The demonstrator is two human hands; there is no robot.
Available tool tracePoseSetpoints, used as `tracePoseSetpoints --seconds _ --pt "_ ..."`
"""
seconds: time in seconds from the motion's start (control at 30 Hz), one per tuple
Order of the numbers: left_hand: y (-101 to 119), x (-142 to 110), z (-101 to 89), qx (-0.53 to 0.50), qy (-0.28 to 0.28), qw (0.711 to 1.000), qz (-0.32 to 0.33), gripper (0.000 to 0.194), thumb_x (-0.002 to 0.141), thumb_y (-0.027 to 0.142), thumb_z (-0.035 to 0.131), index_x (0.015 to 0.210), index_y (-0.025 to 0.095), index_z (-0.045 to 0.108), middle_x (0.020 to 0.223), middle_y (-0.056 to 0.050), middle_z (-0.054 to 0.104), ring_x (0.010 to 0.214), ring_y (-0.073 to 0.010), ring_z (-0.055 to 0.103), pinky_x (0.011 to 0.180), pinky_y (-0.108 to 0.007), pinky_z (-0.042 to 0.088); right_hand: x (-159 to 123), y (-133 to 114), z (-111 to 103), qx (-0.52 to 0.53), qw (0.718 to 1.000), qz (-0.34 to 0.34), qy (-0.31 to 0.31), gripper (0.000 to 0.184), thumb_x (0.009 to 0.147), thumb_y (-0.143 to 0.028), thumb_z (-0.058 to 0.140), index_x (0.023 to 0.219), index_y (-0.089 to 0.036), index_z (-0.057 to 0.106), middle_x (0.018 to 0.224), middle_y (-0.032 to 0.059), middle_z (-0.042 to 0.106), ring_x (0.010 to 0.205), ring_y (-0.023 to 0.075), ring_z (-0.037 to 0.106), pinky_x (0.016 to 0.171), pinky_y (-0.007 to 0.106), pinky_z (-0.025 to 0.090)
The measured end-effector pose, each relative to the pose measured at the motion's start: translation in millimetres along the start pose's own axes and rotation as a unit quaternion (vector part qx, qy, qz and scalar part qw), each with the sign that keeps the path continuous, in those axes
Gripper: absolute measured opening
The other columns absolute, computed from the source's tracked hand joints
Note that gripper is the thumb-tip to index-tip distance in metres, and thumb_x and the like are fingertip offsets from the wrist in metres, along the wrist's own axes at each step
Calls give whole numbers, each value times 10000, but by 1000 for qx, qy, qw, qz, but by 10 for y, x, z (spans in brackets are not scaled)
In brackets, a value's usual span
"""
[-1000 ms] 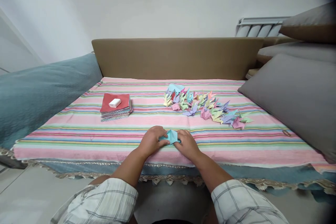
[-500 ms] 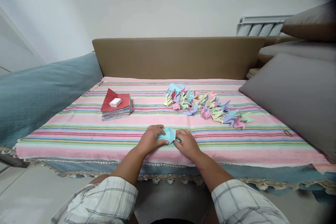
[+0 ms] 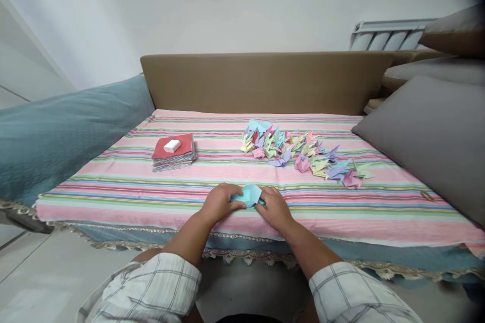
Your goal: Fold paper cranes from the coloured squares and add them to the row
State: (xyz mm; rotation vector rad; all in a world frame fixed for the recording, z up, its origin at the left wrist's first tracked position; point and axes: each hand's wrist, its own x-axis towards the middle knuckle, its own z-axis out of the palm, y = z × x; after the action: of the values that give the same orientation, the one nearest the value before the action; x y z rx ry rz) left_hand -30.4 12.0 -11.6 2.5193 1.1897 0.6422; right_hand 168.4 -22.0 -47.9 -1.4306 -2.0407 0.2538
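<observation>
while hands (image 3: pixel 221 202) (image 3: pixel 277 208) hold blue paper (image 3: pixel 250 196), a white block (image 3: pixel 172 146) tops stacked paper (image 3: pixel 185 144).

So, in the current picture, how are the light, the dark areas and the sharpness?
Head view: soft light on the wall, pale sheen on the floor; same head view: upper right corner nearly black; head view again: the held blue paper slightly soft, fine creases unclear.

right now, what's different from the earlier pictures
The red top sheet has its corner, raised half a second ago, back down. The light-blue paper's folds lie differently. Left hand and right hand still hold it; white box and paper cranes stayed put.
</observation>
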Motion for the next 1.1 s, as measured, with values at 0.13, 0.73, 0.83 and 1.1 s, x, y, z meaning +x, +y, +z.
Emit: tracePoseSetpoints --seconds 0.13,0.73,0.83,1.1 --pt "-2 -5 -14 32 -3 999 44 280 718 426 670 918 229 674 1029 -33 689 923 -217 616 800 -326 458 -3 8 3 -7 1000 -4 -1 174 770 -200 557 925 -188 636 968 63 616 917 216 495 818 330 358" --pt "-36 -11 31 110 -16 986 125 341 840 484 482 826 204 677 955 -70 693 868 -205 619 800 -334 430 -16 -14 -20 1 1000 -12 1 169 818 -233 529 931 -222 654 940 52 616 904 211 498 824 340 363" --pt "-61 -26 5 101 -16 989 108 308 810 483 534 834 211 675 943 -57 698 897 -212 619 805 -326 434 -17 -4 -16 7 1000 -12 1 163 816 -237 536 922 -223 660 943 51 617 907 213 502 826 343 364" --pt "-69 -103 -115 95 -34 991 86 299 735 482 632 853 209 665 975 -55 697 949 -230 611 824 -333 444 -16 6 -7 14 1000 -6 1 164 815 -243 541 918 -230 668 937 51 619 903 214 502 826 345 366"
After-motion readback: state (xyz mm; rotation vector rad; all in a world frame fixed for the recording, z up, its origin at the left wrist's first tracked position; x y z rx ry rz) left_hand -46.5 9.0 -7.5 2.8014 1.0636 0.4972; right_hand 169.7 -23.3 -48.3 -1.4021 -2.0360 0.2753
